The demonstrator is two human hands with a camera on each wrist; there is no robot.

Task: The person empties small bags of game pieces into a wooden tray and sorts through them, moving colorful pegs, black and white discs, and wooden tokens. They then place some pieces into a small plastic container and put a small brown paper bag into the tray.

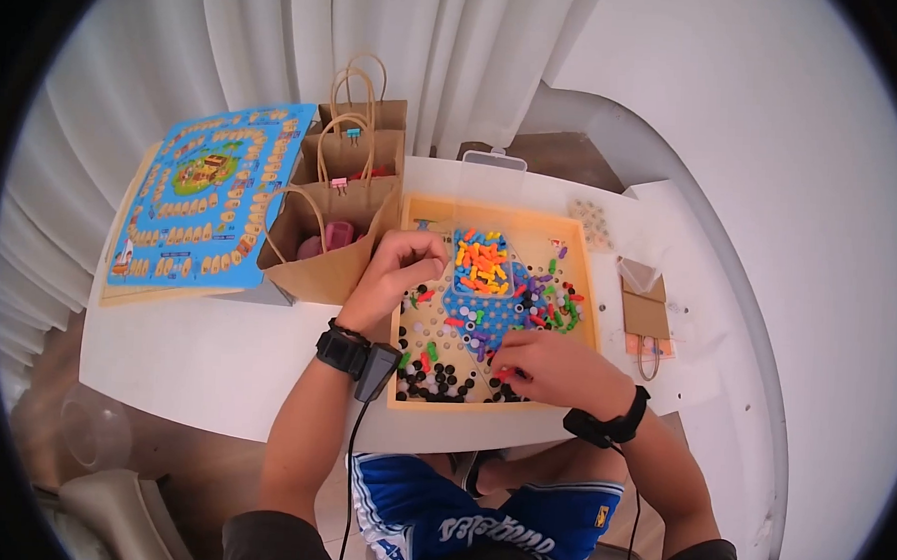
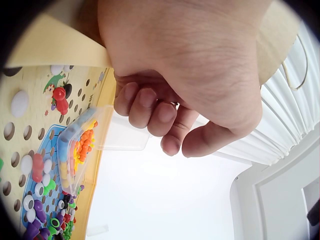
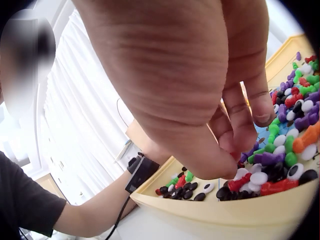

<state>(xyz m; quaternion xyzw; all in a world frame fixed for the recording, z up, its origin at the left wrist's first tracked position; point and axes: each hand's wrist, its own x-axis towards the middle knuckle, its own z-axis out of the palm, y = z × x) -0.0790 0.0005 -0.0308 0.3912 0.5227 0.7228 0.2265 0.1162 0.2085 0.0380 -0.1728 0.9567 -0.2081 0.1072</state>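
My left hand (image 1: pixel 401 268) hovers over the left edge of the wooden board box (image 1: pixel 398 318), its fingers curled; no held piece shows. The left wrist view shows this hand (image 2: pixel 185 80) with thumb and index tips close together. Low in the box, my right hand (image 1: pixel 565 370) reaches down among loose pieces. Near its fingertips in the head view is a red piece (image 1: pixel 504 374). In the right wrist view, beneath the thumb of this hand (image 3: pixel 190 90), lie a red piece (image 3: pixel 240 183) and white pieces (image 3: pixel 258 178); no grip on them is plain.
A clear tub of orange, yellow and blue pieces (image 1: pixel 482 263) sits in the box. Black pieces (image 1: pixel 444 382) gather along its near edge. Paper bags (image 1: pixel 334 265) and a blue game board (image 1: pixel 159 207) stand left. On the right lie a small paper bag (image 1: pixel 645 314) and a clear container (image 1: pixel 640 275).
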